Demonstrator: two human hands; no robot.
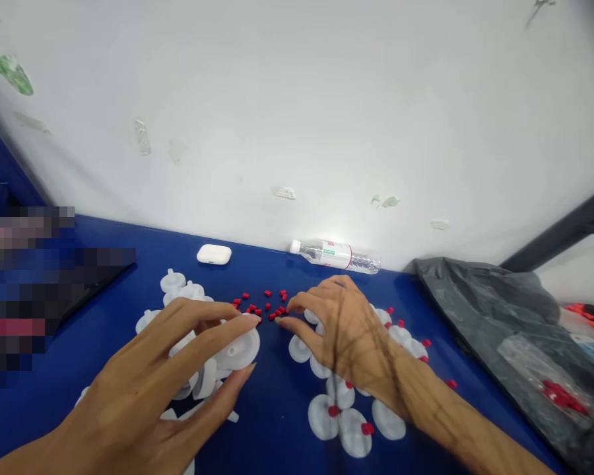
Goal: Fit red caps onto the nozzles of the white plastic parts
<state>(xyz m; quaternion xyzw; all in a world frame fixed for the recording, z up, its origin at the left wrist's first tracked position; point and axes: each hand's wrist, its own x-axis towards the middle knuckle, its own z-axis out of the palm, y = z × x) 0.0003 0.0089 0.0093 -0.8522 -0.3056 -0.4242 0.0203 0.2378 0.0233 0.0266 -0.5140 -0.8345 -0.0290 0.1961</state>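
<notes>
Milky-white disc (243,348), round, translucent, small central nub, is pinched between left hand's (146,376) thumb and fingers over blue table (277,409). Right hand (340,320) is curled at red pieces (272,316); whether one is gripped can't be told.

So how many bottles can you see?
1. The clear plastic bottle lies on its side on the blue table, by the white wall, beyond the right hand. Others may be hidden at the blurred left edge.

One head-worn cam, facing forward and down: close on left hand (141,376) and right hand (344,326), tabletop (277,432) across lower half, wall (277,86) filling the top.
</notes>
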